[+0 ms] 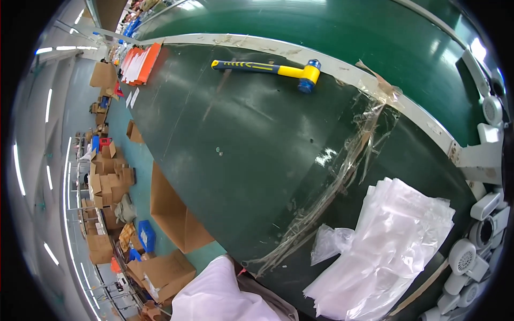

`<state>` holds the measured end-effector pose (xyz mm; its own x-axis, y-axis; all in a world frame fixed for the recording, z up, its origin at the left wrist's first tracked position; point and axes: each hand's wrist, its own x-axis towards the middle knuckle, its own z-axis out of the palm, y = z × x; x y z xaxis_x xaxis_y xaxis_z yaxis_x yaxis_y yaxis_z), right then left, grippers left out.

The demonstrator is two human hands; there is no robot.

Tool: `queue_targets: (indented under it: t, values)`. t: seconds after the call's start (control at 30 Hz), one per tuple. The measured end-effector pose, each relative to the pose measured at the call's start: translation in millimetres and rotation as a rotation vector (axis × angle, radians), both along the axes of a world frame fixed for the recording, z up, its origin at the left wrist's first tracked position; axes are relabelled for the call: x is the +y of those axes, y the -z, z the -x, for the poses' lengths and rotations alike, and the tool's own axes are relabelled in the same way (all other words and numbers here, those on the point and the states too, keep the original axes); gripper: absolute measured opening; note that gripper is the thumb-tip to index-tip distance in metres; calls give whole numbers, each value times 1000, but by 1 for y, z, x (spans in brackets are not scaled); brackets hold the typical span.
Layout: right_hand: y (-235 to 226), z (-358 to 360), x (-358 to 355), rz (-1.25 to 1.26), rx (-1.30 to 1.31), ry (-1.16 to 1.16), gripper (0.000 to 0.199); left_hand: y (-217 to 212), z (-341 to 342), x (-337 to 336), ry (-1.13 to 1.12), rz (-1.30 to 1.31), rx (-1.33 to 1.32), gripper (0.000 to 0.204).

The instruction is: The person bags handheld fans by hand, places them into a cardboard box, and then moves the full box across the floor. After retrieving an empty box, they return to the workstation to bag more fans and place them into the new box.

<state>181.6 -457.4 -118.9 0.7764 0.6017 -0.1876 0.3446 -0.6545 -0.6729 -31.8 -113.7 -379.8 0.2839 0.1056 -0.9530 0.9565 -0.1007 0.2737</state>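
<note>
Neither of my hands shows in the head view. Pale lavender cloth [217,294], which looks like my clothing, comes in at the lower edge against the dark green table [214,155]. To its right lies a stack of clear plastic bags [388,246], with a small crumpled plastic bag [332,242] at the stack's left side. A mallet [267,68] with a yellow and dark blue handle and blue faces lies near the table's far edge. Strips of clear tape [342,179] run across the tabletop, wrinkled and peeling in places.
Orange and white sheets [141,64] are stacked at the far left corner. Several light grey round-headed plastic devices [463,257] crowd the right side. Beyond a pale rail [257,43] runs a green belt-like surface [321,27]. Open cardboard boxes [176,208] stand on the floor at left.
</note>
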Motion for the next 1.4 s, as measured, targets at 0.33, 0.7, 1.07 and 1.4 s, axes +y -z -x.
queue_targets:
  t: [0.33,0.7,1.07,1.4]
  values:
    - [19,8,20,-112,-402,58,22,24,8,1,-117,-108,-237,47]
    - [26,21,37,-348,-479,451,13,-111,-28,49,760,11,-517,29]
    - [34,24,33,-374,-504,538,17,-297,-107,-9,514,-80,-1590,14]
    - [-15,1,-122,192,-954,887,42,-302,-153,-25,435,-170,-1612,19]
